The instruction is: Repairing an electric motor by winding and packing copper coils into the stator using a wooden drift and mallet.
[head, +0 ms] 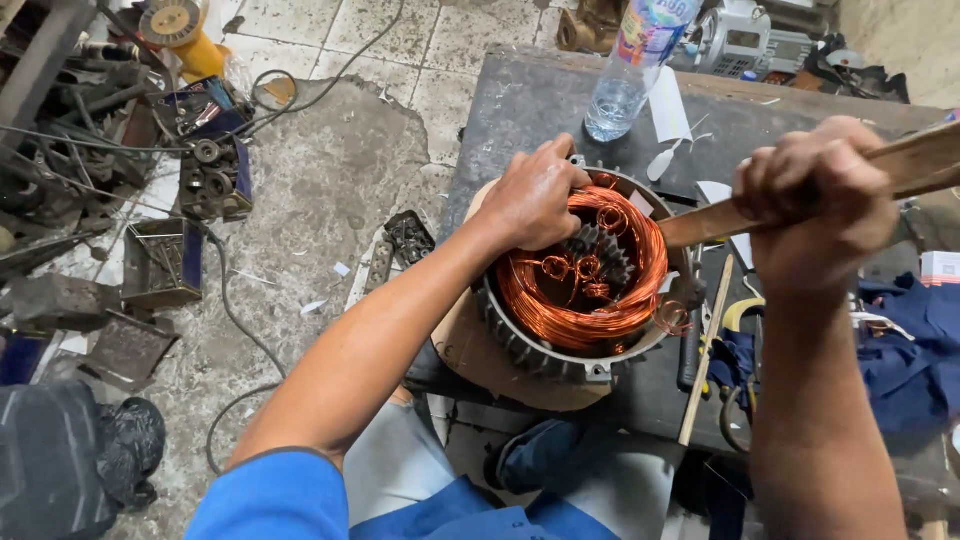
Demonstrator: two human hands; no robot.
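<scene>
Tabletop (540, 95), dark and scuffed, ends at its left edge against cracked concrete floor (330, 180) with open room there; scrap metal crowds the far left. Stator (585, 275), a round ribbed grey housing packed with glossy copper windings, sits near the tabletop's front edge on a brown board. Left hand (535, 195) presses its curled grip onto the coils. Right hand (815, 200) has its grip clamped on a flat wooden stick (720, 222) angled into the windings. Clear plastic bottle (630, 70) stands behind.
</scene>
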